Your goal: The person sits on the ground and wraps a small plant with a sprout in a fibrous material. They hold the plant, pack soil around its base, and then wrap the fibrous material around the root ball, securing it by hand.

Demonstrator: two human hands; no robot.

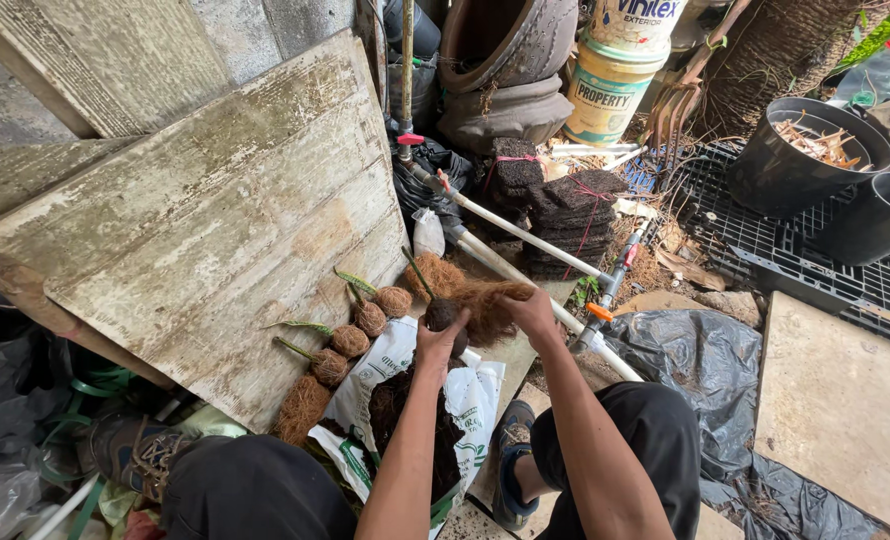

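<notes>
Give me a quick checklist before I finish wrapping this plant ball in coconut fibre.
1. Left hand grips the root ball: ok.
2. Right hand holds the loose coconut fibre against it: ok.
3. Stem sticks up clear of the fibre: ok.
4. Open white sack sits right below the hands: ok.
5. Four finished balls lean in a row on the wooden board: ok.
6. Fibre covers the ball's far side: cannot tell.

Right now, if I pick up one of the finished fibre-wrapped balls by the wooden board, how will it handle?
The fibre-wrapped balls look round, so probably apt to roll if nudged. The wrap looks loose and hairy, so likely soft and apt to shed. The thin green shoot sticking out seems easily bent.
</notes>
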